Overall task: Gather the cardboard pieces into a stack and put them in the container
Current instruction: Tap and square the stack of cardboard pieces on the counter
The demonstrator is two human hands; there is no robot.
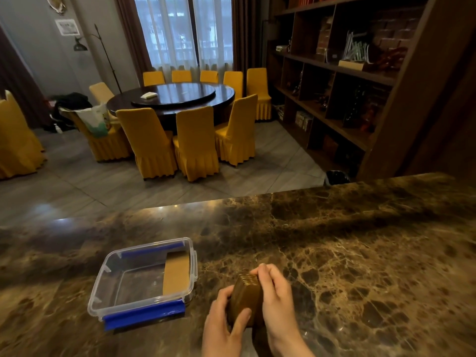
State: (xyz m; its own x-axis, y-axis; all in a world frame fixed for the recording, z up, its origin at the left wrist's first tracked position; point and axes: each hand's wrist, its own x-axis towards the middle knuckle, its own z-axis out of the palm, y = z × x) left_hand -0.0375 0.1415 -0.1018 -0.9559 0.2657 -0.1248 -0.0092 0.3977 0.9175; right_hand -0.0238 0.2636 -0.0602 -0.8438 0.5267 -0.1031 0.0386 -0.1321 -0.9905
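Observation:
A stack of brown cardboard pieces (246, 296) stands on edge on the marble counter, squeezed between both hands. My left hand (224, 323) grips its near left side, thumb across the front face. My right hand (277, 292) presses the right side, fingers curled over the top edge. To the left sits a clear plastic container (128, 302) with blue clips, lid off. One cardboard piece (177, 273) leans inside against its right wall.
The brown marble counter (360, 253) stretches wide to the right and left. Beyond its far edge lie a tiled floor, a round dark dining table (171, 97) ringed by yellow-covered chairs, and a wooden shelf unit (334, 73) at the right.

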